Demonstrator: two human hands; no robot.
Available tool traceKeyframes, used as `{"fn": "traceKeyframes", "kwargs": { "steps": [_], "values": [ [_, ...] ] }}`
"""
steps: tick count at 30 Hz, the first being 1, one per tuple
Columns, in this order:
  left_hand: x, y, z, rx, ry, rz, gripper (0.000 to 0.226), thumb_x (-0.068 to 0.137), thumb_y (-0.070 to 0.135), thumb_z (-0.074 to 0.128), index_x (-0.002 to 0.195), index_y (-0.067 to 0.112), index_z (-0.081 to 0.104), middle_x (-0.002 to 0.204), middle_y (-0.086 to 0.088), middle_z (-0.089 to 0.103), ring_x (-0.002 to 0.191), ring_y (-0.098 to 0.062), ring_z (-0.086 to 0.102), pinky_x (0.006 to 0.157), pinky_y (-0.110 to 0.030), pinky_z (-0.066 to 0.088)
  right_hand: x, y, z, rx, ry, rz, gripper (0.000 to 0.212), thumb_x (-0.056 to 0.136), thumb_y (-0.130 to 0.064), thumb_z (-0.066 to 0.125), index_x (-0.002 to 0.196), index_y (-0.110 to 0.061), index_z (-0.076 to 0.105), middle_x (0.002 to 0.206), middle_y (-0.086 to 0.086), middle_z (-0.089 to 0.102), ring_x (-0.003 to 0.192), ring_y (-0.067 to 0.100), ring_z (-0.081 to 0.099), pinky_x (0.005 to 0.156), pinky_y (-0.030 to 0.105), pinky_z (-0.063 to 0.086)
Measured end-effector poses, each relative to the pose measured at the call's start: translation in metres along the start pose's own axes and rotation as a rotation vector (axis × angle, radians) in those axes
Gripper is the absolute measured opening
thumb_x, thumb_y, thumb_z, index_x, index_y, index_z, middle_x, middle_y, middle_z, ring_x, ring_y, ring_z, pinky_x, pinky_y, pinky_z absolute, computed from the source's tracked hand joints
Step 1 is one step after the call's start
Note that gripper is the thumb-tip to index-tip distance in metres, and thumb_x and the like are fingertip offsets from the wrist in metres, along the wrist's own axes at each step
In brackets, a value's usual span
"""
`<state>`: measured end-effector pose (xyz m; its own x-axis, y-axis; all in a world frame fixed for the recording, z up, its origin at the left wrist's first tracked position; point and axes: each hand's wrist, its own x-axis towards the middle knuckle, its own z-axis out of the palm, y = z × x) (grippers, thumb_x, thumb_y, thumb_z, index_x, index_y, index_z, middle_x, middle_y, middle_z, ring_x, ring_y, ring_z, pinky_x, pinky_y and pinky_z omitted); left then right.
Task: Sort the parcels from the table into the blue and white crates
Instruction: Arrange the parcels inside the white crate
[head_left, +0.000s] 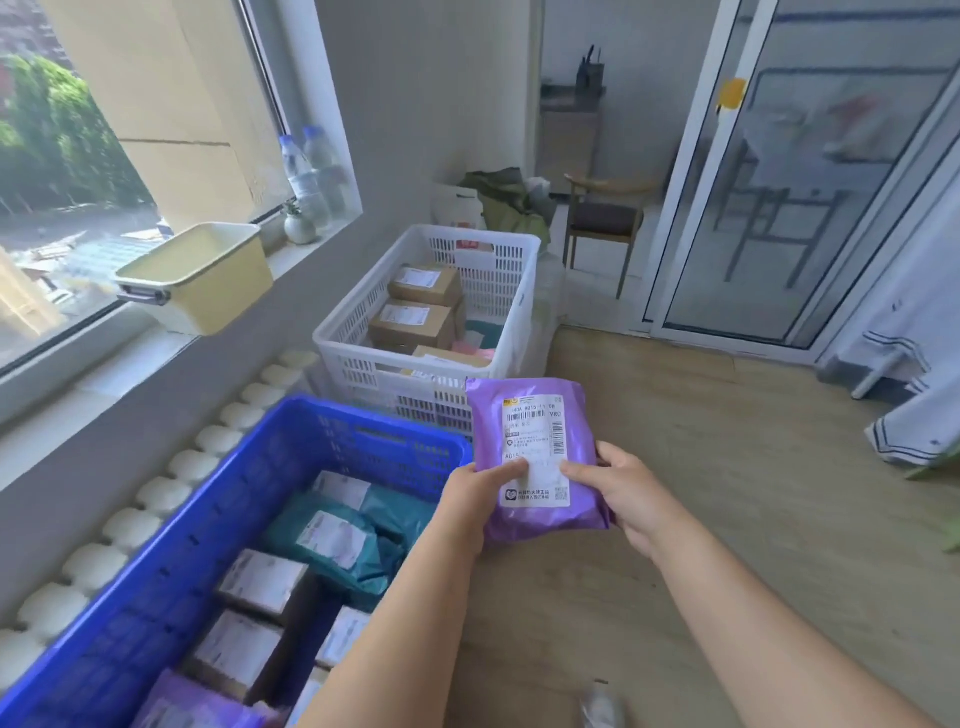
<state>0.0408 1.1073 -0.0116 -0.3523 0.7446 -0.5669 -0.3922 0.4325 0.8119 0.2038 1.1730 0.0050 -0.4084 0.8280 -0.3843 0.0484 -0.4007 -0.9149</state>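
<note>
A purple soft parcel (532, 410) with a white shipping label is held up in front of me, above the floor beside the two crates. My left hand (475, 496) grips its lower left edge, thumb on the label. My right hand (621, 491) grips its lower right edge, thumb on the label too. The blue crate (171, 561) stands at the lower left and holds teal bags, brown boxes and a purple bag. Behind it the white crate (511, 291) holds several brown boxes and some soft packets. The table is out of view.
A yellow tub (200, 278) sits on the window sill at left, with two water bottles (311, 176) and a small vase further along. A wooden chair (602, 223) and bags stand beyond the white crate. Glass sliding doors (810, 171) are at right. Wooden floor (727, 519) lies under my arms.
</note>
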Motion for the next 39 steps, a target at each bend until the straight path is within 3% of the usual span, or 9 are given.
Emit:
{"fn": "traceKeyframes", "kwargs": {
  "steps": [9, 15, 19, 24, 28, 35, 39],
  "values": [
    [0.141, 0.073, 0.058, -0.064, 0.126, -0.035, 0.030, 0.083, 0.019, 0.078, 0.110, 0.007, 0.071, 0.094, -0.008, 0.078, 0.085, -0.027, 0.075, 0.073, -0.035, 0.061, 0.183, -0.070, -0.041, -0.112, -0.161, 0.068, 0.028, 0.090, -0.001, 0.067, 0.117, -0.007, 0.065, 0.104, 0.011, 0.076, 0.094, 0.029, 0.074, 0.083, 0.042, 0.059],
    [0.218, 0.125, 0.049, -0.159, 0.248, -0.064, 0.034, 0.082, 0.018, 0.079, 0.113, 0.009, 0.067, 0.096, -0.011, 0.077, 0.085, -0.031, 0.075, 0.074, -0.047, 0.062, 0.291, -0.107, -0.013, -0.184, -0.262, 0.111, 0.027, 0.091, -0.002, 0.067, 0.116, -0.009, 0.065, 0.102, 0.009, 0.076, 0.090, 0.027, 0.075, 0.078, 0.040, 0.060],
    [0.280, 0.160, 0.030, -0.193, 0.316, -0.055, 0.040, 0.081, 0.022, 0.080, 0.116, 0.011, 0.064, 0.099, -0.010, 0.076, 0.086, -0.030, 0.075, 0.083, -0.047, 0.061, 0.369, -0.128, 0.018, -0.260, -0.316, 0.116, 0.030, 0.090, -0.005, 0.068, 0.119, -0.010, 0.064, 0.105, 0.009, 0.076, 0.091, 0.028, 0.075, 0.086, 0.047, 0.059],
    [0.349, 0.202, 0.014, -0.253, 0.335, -0.072, 0.032, 0.087, 0.012, 0.074, 0.117, 0.010, 0.063, 0.102, -0.013, 0.075, 0.083, -0.029, 0.075, 0.060, -0.034, 0.060, 0.455, -0.152, 0.052, -0.340, -0.330, 0.153, 0.025, 0.089, -0.009, 0.071, 0.114, -0.012, 0.064, 0.103, 0.009, 0.076, 0.088, 0.027, 0.075, 0.085, 0.048, 0.060],
    [0.393, 0.234, 0.004, -0.235, 0.334, -0.105, 0.032, 0.084, 0.012, 0.076, 0.115, 0.009, 0.065, 0.100, -0.012, 0.076, 0.083, -0.030, 0.075, 0.069, -0.038, 0.061, 0.509, -0.171, 0.069, -0.395, -0.349, 0.171, 0.023, 0.089, -0.010, 0.071, 0.111, -0.015, 0.064, 0.102, 0.007, 0.076, 0.087, 0.024, 0.075, 0.081, 0.043, 0.061],
    [0.460, 0.267, -0.008, -0.239, 0.419, -0.112, 0.020, 0.088, 0.006, 0.068, 0.106, 0.013, 0.070, 0.097, -0.009, 0.077, 0.078, -0.022, 0.074, 0.055, -0.022, 0.054, 0.605, -0.193, 0.102, -0.538, -0.461, 0.206, 0.024, 0.089, -0.011, 0.070, 0.109, -0.013, 0.060, 0.103, 0.006, 0.073, 0.085, 0.021, 0.074, 0.060, 0.027, 0.056],
    [0.487, 0.269, -0.011, -0.195, 0.532, -0.163, 0.024, 0.087, 0.005, 0.068, 0.110, 0.010, 0.071, 0.087, -0.003, 0.073, 0.062, -0.013, 0.067, 0.042, -0.014, 0.043, 0.653, -0.186, 0.118, -0.626, -0.562, 0.260, 0.027, 0.086, -0.003, 0.070, 0.109, -0.010, 0.059, 0.104, 0.008, 0.072, 0.088, 0.024, 0.072, 0.067, 0.031, 0.058]
  ]
}}
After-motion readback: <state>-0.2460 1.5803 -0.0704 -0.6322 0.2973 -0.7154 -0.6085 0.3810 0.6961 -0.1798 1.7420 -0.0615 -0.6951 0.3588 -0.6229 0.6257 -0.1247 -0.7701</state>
